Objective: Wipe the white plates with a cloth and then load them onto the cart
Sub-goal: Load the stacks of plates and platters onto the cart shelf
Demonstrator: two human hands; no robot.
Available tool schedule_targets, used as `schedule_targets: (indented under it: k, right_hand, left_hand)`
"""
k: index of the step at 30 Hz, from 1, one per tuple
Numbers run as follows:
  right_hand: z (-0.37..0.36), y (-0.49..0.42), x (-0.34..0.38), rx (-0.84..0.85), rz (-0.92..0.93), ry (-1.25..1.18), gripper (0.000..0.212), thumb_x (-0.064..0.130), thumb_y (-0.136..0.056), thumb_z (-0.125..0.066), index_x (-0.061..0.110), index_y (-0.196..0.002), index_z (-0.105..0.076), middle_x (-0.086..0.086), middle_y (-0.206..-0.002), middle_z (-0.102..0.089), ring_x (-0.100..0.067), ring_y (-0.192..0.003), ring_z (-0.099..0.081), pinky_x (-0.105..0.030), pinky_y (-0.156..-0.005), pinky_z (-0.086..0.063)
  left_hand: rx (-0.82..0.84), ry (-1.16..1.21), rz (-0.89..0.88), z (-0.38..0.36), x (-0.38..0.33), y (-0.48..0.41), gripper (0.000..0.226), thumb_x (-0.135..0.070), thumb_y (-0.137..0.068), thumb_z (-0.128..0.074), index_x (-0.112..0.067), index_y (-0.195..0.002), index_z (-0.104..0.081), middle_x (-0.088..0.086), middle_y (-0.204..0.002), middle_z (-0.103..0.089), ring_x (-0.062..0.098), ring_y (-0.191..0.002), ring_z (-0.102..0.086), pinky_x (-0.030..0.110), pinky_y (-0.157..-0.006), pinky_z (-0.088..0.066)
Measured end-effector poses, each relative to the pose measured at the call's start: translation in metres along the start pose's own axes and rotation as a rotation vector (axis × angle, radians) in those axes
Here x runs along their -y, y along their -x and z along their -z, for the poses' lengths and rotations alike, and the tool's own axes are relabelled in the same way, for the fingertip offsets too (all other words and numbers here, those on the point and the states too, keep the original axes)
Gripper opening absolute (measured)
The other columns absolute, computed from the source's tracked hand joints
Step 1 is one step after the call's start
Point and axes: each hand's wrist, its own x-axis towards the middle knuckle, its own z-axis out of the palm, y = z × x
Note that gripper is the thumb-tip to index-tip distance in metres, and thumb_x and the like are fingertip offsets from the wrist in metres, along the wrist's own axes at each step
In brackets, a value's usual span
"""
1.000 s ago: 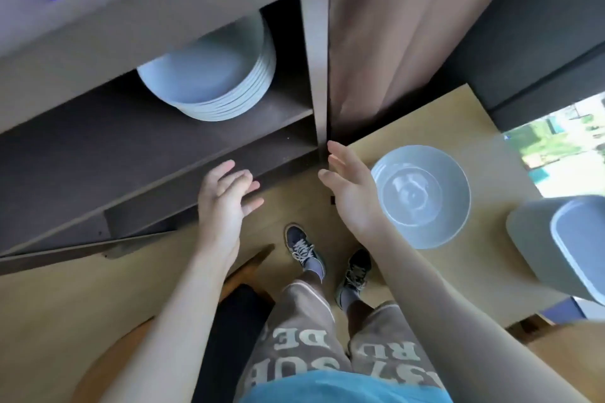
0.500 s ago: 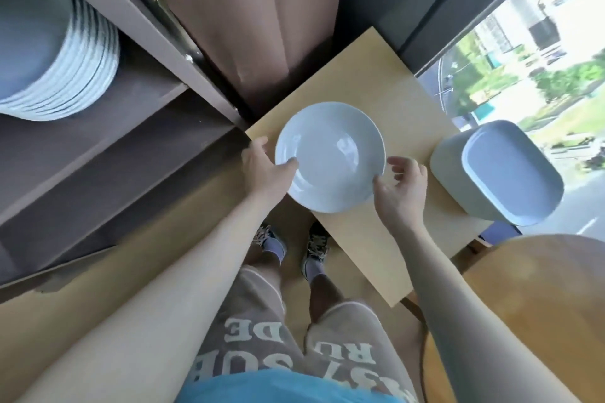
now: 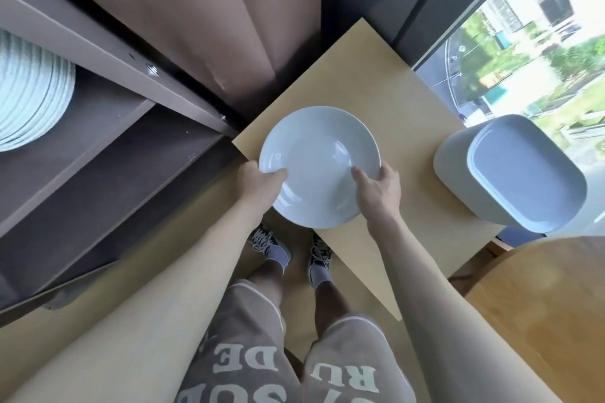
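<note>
Between left hand (image 3: 259,187) and right hand (image 3: 380,190), in their grip: glossy round white plate (image 3: 316,149).

I stand on a pale floor (image 3: 137,258) at a light wooden table (image 3: 376,82). Brown cabinet doors (image 3: 196,10) rise ahead, and daylight floods through the window (image 3: 540,26) on my right.

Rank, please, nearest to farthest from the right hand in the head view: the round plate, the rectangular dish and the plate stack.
1. Round plate: gripped by the right hand.
2. Rectangular dish: off to the right.
3. Plate stack: far left.
</note>
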Motion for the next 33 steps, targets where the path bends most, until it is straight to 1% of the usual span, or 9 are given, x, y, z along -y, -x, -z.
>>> schedule_targets:
  k: [5,8,12,17,21,24,28,30,33]
  right_hand:
    - [-0.005,-0.001,0.001,-0.058,-0.049,-0.069,0.038,0.020,-0.089,-0.061,0.016,-0.127,-0.065,-0.009,-0.127,-0.057,-0.030,-0.114,-0.060,-0.047,-0.099,-0.053]
    - [-0.005,-0.001,-0.002,-0.060,-0.058,-0.145,0.032,0.017,-0.087,-0.063,0.018,-0.118,-0.067,-0.005,-0.114,-0.067,-0.027,-0.103,-0.066,-0.036,-0.080,-0.055]
    - [-0.004,0.001,0.000,-0.077,-0.083,-0.224,0.030,0.016,-0.084,-0.067,0.026,-0.111,-0.058,0.003,-0.109,-0.065,-0.018,-0.096,-0.067,-0.029,-0.066,-0.046]
    - [-0.004,0.004,0.008,-0.074,-0.023,-0.202,0.040,0.023,-0.078,-0.068,0.025,-0.115,-0.055,-0.001,-0.118,-0.060,-0.020,-0.105,-0.063,-0.034,-0.076,-0.050]
    - [0.002,-0.001,0.015,-0.001,0.005,-0.065,0.054,0.024,-0.076,-0.069,0.020,-0.129,-0.060,-0.009,-0.128,-0.054,-0.027,-0.114,-0.058,-0.045,-0.097,-0.054]
    - [0.004,-0.003,0.013,0.021,0.027,-0.019,0.047,0.019,-0.080,-0.070,0.022,-0.126,-0.064,-0.009,-0.128,-0.056,-0.030,-0.111,-0.060,-0.046,-0.092,-0.057]
    - [0.005,0.000,0.012,0.032,0.058,-0.048,0.044,0.018,-0.082,-0.070,0.024,-0.124,-0.059,0.002,-0.113,-0.064,-0.019,-0.100,-0.064,-0.033,-0.072,-0.053]
    - [0.008,0.001,0.012,0.039,0.062,-0.046,0.042,0.017,-0.084,-0.070,0.024,-0.124,-0.059,0.004,-0.112,-0.066,-0.019,-0.100,-0.065,-0.035,-0.076,-0.055]
    - [0.017,0.006,0.014,0.046,0.070,-0.056,0.037,0.018,-0.083,-0.072,0.022,-0.119,-0.063,0.002,-0.110,-0.069,-0.021,-0.098,-0.067,-0.034,-0.072,-0.054]
  left_hand:
    - [-0.004,0.030,0.014,-0.002,-0.003,0.003,0.025,-0.016,-0.084,-0.074,-0.008,-0.108,-0.071,0.005,-0.108,-0.072,0.022,-0.097,-0.070,0.038,-0.080,-0.062]
    - [-0.004,0.073,0.026,-0.002,-0.003,0.002,0.027,-0.016,-0.085,-0.074,-0.008,-0.111,-0.069,0.005,-0.111,-0.071,0.020,-0.096,-0.069,0.033,-0.075,-0.059]
    - [0.007,0.129,0.045,0.000,0.000,0.002,0.033,-0.015,-0.086,-0.073,-0.011,-0.118,-0.068,0.005,-0.119,-0.069,0.023,-0.104,-0.069,0.044,-0.090,-0.061]
    - [-0.003,0.211,0.064,0.003,0.002,0.003,0.038,-0.013,-0.087,-0.074,-0.013,-0.124,-0.066,0.004,-0.122,-0.069,0.022,-0.105,-0.069,0.043,-0.091,-0.061]
    - [-0.007,0.255,0.071,0.005,0.004,0.002,0.038,-0.012,-0.088,-0.075,-0.014,-0.125,-0.065,0.002,-0.118,-0.071,0.018,-0.100,-0.070,0.030,-0.073,-0.058]
    - [0.000,0.274,0.081,0.005,0.004,0.002,0.041,-0.010,-0.087,-0.076,-0.012,-0.126,-0.064,0.002,-0.116,-0.072,0.018,-0.098,-0.071,0.028,-0.069,-0.058]
    - [0.012,0.322,0.092,0.003,0.005,0.004,0.038,-0.003,-0.085,-0.076,-0.018,-0.116,-0.062,0.000,-0.109,-0.072,0.016,-0.093,-0.072,0.026,-0.063,-0.058]
    - [0.006,0.351,0.090,0.003,0.004,0.007,0.038,-0.001,-0.083,-0.077,-0.022,-0.107,-0.057,0.000,-0.107,-0.071,0.016,-0.091,-0.072,0.027,-0.063,-0.057]
    - [0.016,0.374,0.085,0.004,0.000,0.013,0.041,-0.001,-0.083,-0.077,-0.018,-0.114,-0.056,0.002,-0.109,-0.071,0.019,-0.093,-0.072,0.031,-0.067,-0.058]
